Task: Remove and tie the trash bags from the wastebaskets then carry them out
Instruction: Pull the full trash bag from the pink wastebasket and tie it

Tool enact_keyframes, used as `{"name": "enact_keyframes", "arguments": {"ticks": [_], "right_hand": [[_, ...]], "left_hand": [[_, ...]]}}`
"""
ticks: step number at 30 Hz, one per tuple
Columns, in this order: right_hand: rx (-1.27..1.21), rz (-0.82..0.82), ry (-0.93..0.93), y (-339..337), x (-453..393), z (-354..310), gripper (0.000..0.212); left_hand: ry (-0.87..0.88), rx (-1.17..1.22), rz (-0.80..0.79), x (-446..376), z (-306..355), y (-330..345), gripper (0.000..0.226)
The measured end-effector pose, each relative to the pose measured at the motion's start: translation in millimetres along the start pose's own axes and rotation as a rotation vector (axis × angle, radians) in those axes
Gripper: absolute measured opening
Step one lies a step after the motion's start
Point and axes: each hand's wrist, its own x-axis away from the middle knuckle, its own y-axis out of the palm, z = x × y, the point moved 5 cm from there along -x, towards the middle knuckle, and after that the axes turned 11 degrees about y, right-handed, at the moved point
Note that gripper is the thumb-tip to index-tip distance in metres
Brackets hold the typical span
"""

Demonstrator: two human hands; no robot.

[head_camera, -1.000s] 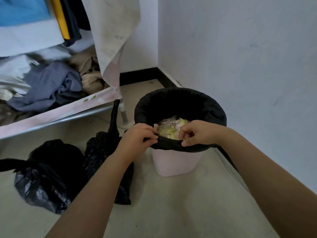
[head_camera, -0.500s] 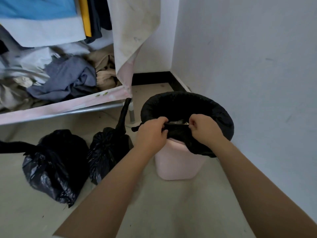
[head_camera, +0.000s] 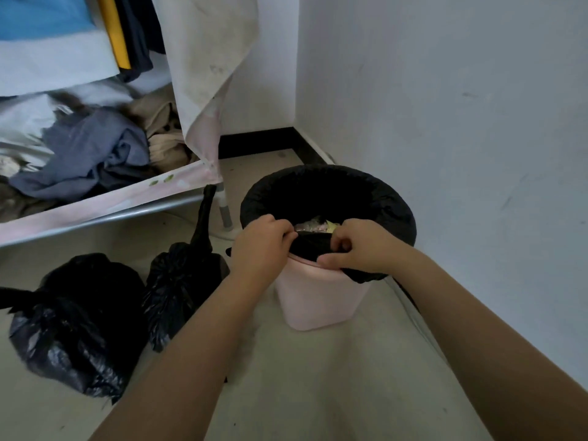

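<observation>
Plastic of the trash bag (head_camera: 327, 192) looks thin, soft, slippery, lightly loaded; my left hand (head_camera: 262, 246) and right hand (head_camera: 356, 246) pinch its near rim off the wastebasket (head_camera: 315, 300), fingers pressed together.

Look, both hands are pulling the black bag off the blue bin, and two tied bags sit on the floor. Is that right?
Almost. The bin is pink, not blue, as the head view shows. The left hand and right hand do grip the black bag, and two tied bags sit on the floor.
</observation>
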Motion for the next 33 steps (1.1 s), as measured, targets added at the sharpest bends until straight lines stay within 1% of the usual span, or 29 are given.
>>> {"name": "enact_keyframes", "arguments": {"ticks": [2, 4, 7, 9, 10, 11, 13, 15, 17, 18, 20, 22, 23, 24, 25, 27, 29, 30, 31, 33], "right_hand": [[0.046, -0.027, -0.025, 4.1, 1.7, -0.8, 0.023], [0.037, 0.005, -0.015, 3.7, 1.8, 0.9, 0.02], [0.13, 0.134, 0.073, -4.3, 5.2, 7.0, 0.022], [0.208, 0.261, 0.112, -12.0, 10.7, 12.8, 0.013], [0.231, 0.287, 0.141, -14.3, 13.9, 17.7, 0.013], [0.243, 0.295, 0.184, -15.5, 16.6, 24.7, 0.02], [0.212, 0.306, 0.283, -20.6, 22.7, 42.5, 0.034], [0.118, 0.332, 0.345, -25.7, 29.0, 58.9, 0.037], [0.024, 0.344, 0.386, -29.5, 32.2, 73.4, 0.037], [-0.02, 0.349, 0.403, -32.1, 34.0, 79.2, 0.035], [-0.074, 0.377, 0.453, -36.9, 38.2, 90.8, 0.028], [-0.079, 0.374, 0.545, -37.3, 39.3, 105.4, 0.025], [-0.104, 0.343, 0.595, -33.7, 39.2, 112.9, 0.026], [-0.154, 0.299, 0.622, -29.3, 37.9, 118.4, 0.028], [-0.267, 0.237, 0.655, -23.9, 35.9, 123.0, 0.03], [-0.633, 0.134, 0.784, -15.2, 38.1, 124.7, 0.037], [-0.926, 0.061, 0.867, -6.4, 36.6, 123.9, 0.043], [-1.029, 0.047, 0.887, -3.0, 34.1, 122.8, 0.042], [-1.106, 0.05, 0.909, -0.3, 31.2, 122.6, 0.036], [-1.204, 0.102, 0.945, -0.7, 25.0, 126.1, 0.02]], "left_hand": [[-0.006, 0.002, 0.014, -3.2, 2.9, -0.9, 0.03], [-0.002, 0.008, 0.001, -6.3, 4.5, -0.9, 0.029], [-0.003, 0.009, -0.077, -6.6, 5.2, 4.7, 0.027], [-0.022, 0.008, -0.107, -5.5, 4.5, 6.1, 0.022], [-0.034, 0.022, -0.121, -4.9, 3.2, 6.1, 0.019], [-0.036, 0.042, -0.139, -4.1, 1.6, 5.9, 0.018], [-0.001, 0.123, -0.204, -1.4, -1.8, 5.3, 0.021], [0.042, 0.159, -0.293, 1.1, -4.4, 3.0, 0.022], [0.083, 0.096, -0.323, -0.9, -7.5, -1.4, 0.015], [0.085, 0.056, -0.298, -3.2, -9.7, -5.6, 0.01], [0.017, -0.007, -0.201, -5.1, -18.3, -15.0, 0.015], [-0.119, -0.04, -0.089, -1.2, -34.5, -22.4, 0.021], [-0.196, -0.045, -0.062, 2.4, -41.9, -22.5, 0.024], [-0.268, -0.029, -0.06, 6.5, -48.1, -21.4, 0.027], [-0.322, 0.014, -0.066, 9.4, -52.1, -19.7, 0.029], [-0.384, 0.178, -0.052, 9.7, -55.0, -16.6, 0.03], [-0.463, 0.376, -0.079, 8.3, -55.4, -11.4, 0.038], [-0.484, 0.393, -0.13, 8.3, -53.7, -10.8, 0.042], [-0.48, 0.35, -0.19, 7.5, -51.9, -10.9, 0.042], [-0.458, 0.191, -0.351, 3.6, -47.4, -14.9, 0.035]]}}
